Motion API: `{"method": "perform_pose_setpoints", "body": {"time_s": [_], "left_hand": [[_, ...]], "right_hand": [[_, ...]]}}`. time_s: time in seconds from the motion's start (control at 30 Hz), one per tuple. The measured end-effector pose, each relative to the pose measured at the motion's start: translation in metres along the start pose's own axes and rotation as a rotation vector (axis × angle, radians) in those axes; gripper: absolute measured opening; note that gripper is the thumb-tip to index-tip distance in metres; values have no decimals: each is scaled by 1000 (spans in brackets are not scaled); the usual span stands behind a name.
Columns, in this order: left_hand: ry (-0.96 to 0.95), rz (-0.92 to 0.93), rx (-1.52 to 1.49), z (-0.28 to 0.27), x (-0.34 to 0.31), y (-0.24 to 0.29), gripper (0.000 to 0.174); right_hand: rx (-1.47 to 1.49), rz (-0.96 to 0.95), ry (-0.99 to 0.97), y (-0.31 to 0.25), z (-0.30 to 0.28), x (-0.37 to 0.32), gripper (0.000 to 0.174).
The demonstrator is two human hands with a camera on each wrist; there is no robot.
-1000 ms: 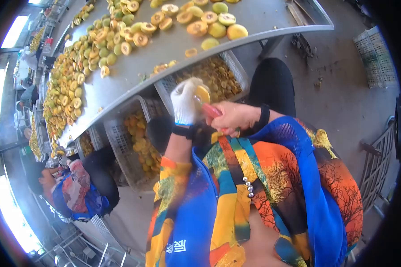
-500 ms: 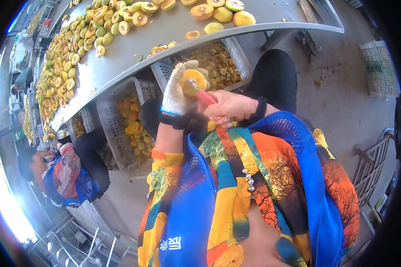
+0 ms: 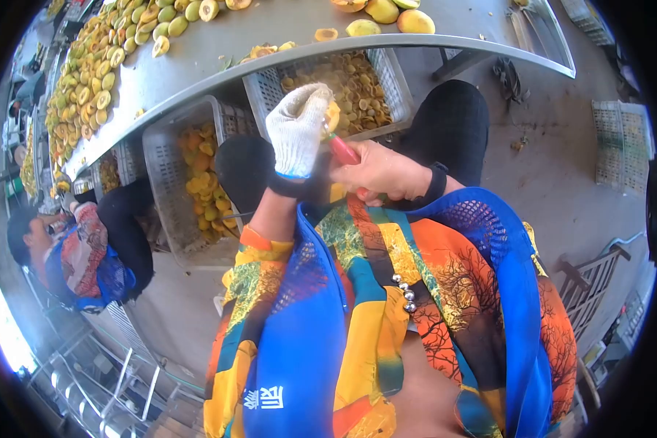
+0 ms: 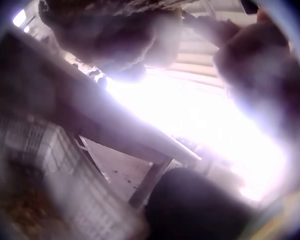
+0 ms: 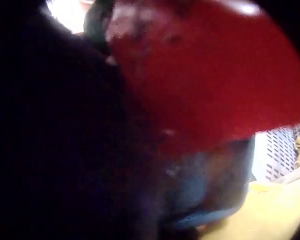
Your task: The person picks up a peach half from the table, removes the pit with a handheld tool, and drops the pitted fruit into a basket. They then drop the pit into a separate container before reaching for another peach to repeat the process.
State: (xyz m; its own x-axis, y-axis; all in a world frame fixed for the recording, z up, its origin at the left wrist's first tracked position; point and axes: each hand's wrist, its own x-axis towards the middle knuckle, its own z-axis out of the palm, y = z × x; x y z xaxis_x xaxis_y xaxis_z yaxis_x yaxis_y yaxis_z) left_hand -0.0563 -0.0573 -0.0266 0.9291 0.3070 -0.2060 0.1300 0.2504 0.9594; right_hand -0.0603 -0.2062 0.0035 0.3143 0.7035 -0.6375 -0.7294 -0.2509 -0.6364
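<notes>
In a white knit glove, my left hand (image 3: pixel 299 128) grips a yellow fruit half (image 3: pixel 332 117), its fingers curled over it. My bare right hand (image 3: pixel 387 174) holds a tool by its red handle (image 3: pixel 344 151), the metal end against the fruit. Close up in the right wrist view, the red handle (image 5: pixel 205 75) fills much of the picture. The left wrist view shows the gloved hand (image 4: pixel 105 37) dark against glare. Below the hands' far side, a white crate (image 3: pixel 399 87) holds many fruit pieces (image 3: pixel 358 87).
A metal table (image 3: pixel 270 62) with heaps of halved fruit (image 3: pixel 98 84) stands beyond the hands. Another crate (image 3: pixel 160 146) with orange-yellow fruit is at left. A seated person (image 3: pixel 87 248) is further left, and an upright basket (image 3: pixel 620 146) stands at right.
The gloved hand has turned so its back faces the camera and the fruit's cut face shows less. The table and crates have shifted left in the head view.
</notes>
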Motion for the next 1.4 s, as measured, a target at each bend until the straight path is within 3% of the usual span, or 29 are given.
{"method": "perform_pose_setpoints", "body": {"time_s": [0.07, 0.13, 0.3, 0.43, 0.57, 0.7, 0.77, 0.87, 0.9, 0.93, 1.0, 1.03, 1.07, 1.1, 1.17, 1.23, 1.27, 1.37, 1.4], "left_hand": [[0, 88, 92, -5, 2, -10, 19], [-85, 36, 18, -9, 4, -19, 21], [-74, -312, -349, -1, -4, -3, 23], [31, 103, 280, -2, 0, -16, 20], [-120, -200, -254, -12, 10, -43, 33], [-212, -576, -846, -19, 17, -45, 37], [-85, -490, -819, -27, 18, -45, 36], [46, -430, -841, -46, 16, -25, 35], [52, -328, -714, -67, 20, -26, 34], [104, -291, -701, -85, 22, -16, 33], [156, -141, -542, -141, 18, 4, 35], [604, 27, -144, -149, 16, 16, 32], [720, 171, 201, -170, 18, 13, 36], [740, 136, 920, -216, 21, 10, 42], [759, 255, 1425, -195, 19, 49, 44], [567, 325, 948, -170, 48, 55, 47], [506, 281, 1002, -131, 56, 74, 45], [83, 689, 1176, -49, 107, 80, 40], [4, 791, 1333, -21, 127, 73, 38]], "right_hand": [[85, 33, -88, -1, -4, -1, 10], [95, 64, -75, -4, -1, -1, 12], [183, 124, -105, -1, -2, -1, 14], [266, 146, -166, 2, -9, 1, 14], [402, 132, -268, 9, -17, 14, 13], [377, -73, -348, 10, -13, 18, 14], [369, -207, -351, 4, -11, 17, 15], [402, -261, -276, -1, -22, 20, 18], [386, -287, -237, -6, -28, 22, 19], [217, -178, -119, -7, -36, 34, 20], [-532, -355, 295, 25, -59, 63, 23], [-906, -421, 509, 31, -66, 72, 26], [-748, -233, 465, 9, -55, 55, 30], [-741, -270, 479, 10, -54, 55, 29], [-725, -331, 511, 20, -55, 59, 28], [-746, -328, 478, 25, -55, 63, 26], [-731, -313, 468, 19, -48, 56, 25], [-675, -334, 446, 22, -41, 46, 18], [-792, -569, 502, 40, -48, 53, 16]]}}
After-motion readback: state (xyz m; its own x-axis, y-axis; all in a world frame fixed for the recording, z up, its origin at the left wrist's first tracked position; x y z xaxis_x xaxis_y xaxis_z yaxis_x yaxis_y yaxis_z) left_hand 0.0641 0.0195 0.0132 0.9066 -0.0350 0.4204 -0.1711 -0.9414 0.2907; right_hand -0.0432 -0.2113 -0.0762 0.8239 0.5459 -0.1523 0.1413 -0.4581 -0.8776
